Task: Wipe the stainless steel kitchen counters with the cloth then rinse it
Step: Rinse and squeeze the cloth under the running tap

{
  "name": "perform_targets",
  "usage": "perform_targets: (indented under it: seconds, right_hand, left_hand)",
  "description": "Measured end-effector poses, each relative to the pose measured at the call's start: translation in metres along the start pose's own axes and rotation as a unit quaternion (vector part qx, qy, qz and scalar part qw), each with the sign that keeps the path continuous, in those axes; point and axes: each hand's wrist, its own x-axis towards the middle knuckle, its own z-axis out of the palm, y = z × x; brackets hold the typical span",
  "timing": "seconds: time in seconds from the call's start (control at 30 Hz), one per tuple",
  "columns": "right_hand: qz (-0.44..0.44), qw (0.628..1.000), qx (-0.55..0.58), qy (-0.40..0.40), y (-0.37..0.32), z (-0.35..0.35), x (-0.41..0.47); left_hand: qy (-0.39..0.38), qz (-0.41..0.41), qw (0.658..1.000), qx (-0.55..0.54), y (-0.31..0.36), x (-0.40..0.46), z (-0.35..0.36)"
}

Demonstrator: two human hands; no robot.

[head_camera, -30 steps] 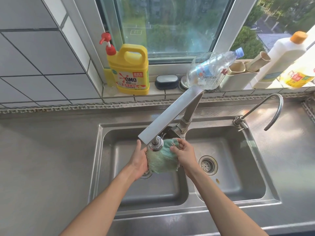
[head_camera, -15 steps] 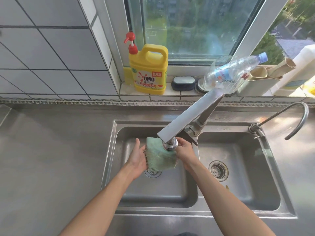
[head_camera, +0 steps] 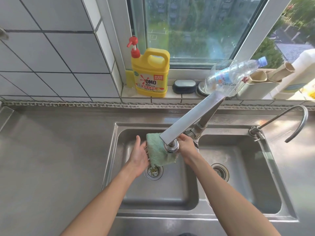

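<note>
Pressing cloth (head_camera: pixel 157 151) between both hands (head_camera: pixel 163 151)

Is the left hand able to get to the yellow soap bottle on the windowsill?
Probably yes. The left hand lies flat against the green cloth, not gripping it, and only bare counter lies between it and the yellow soap bottle.

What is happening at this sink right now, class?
A person holds a green cloth between both hands under the spout of the tap, over the left basin of a steel double sink. The left hand lies flat against the cloth's side with straight fingers; the right hand holds it from the other side, partly hidden by the tap. Whether water is running cannot be told.
</note>
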Motion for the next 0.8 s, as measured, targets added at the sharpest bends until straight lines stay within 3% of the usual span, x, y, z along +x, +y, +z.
perform_targets:
  seconds: [0.43,0.8]
  right_hand:
    - [0.003,0.998,-0.022,0.067,-0.010,-0.047,-0.015]
    - [-0.074,0.969,-0.235,-0.008,0.007,-0.050,-0.024]
  left_hand:
    - [-0.030,-0.049,0.998,0.037,-0.021,0.020,0.049]
    - [-0.017,-0.090,0.995,-0.028,-0.041,0.005,0.050]
